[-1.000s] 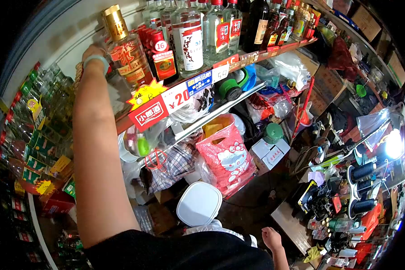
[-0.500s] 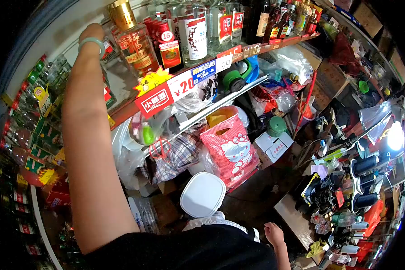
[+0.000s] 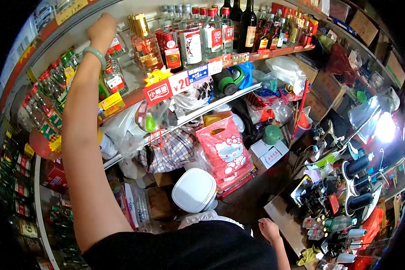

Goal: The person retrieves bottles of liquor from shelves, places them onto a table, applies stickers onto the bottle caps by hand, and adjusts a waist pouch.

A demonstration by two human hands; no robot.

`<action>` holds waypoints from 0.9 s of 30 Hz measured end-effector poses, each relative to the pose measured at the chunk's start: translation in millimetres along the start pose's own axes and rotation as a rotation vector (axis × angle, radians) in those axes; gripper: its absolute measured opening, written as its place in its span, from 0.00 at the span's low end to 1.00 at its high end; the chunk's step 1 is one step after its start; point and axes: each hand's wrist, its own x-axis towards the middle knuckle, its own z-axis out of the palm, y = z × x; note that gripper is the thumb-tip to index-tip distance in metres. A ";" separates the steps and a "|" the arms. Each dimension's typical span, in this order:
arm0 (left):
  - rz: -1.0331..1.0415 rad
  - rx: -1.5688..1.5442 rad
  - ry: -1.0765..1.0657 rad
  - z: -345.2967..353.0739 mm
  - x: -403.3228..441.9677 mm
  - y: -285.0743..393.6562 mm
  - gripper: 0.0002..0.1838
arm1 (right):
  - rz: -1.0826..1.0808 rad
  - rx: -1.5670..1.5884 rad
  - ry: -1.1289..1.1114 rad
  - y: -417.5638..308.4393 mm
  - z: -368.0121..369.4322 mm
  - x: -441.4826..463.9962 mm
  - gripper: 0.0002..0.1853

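Note:
My left hand (image 3: 102,33), with a pale green bangle (image 3: 94,55) on the wrist, reaches up to the liquor shelf. Its fingers are curled at a small clear glass bottle (image 3: 116,46) with a red and white label; the far fingers are hidden. Just below the wrist stands another small clear bottle (image 3: 115,82). To the right is a gold-capped bottle (image 3: 145,47), then a red-labelled bottle (image 3: 171,53) and a white-labelled bottle (image 3: 192,47). My right hand (image 3: 269,228) hangs low beside my body, loosely closed, with nothing visible in it.
Price tags (image 3: 181,83) line the shelf edge. Below are a pink cartoon bag (image 3: 227,150), a white-lidded bin (image 3: 194,190) and a plaid cloth bag (image 3: 173,150). A cluttered bench (image 3: 285,222) with thread spools (image 3: 361,182) is at right. Green-labelled bottles (image 3: 45,117) stand at far left.
The view has shifted, bringing more of the upper shelf into sight. My left hand stays up at the shelf, and more of the small clear bottle beside it shows. My right hand stays low.

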 end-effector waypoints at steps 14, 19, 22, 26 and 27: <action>0.607 -0.233 -0.136 -89.7 -303.6 148.6 0.18 | -0.212 0.266 0.001 35.1 -18.0 -27.9 0.09; 0.700 -0.505 -0.715 -100.0 -462.1 254.1 0.15 | -0.128 0.483 0.082 26.2 -54.6 -58.3 0.11; 1.029 -0.682 -0.787 -90.8 -545.1 301.9 0.17 | 0.013 0.602 0.190 32.5 -67.7 -82.0 0.13; 1.390 -1.056 -0.741 -78.1 -652.4 366.1 0.17 | 0.287 0.682 0.487 62.9 -52.6 -111.7 0.21; 1.440 -1.093 -0.751 -71.1 -679.9 379.8 0.17 | 0.340 0.656 0.508 73.0 -49.0 -119.2 0.27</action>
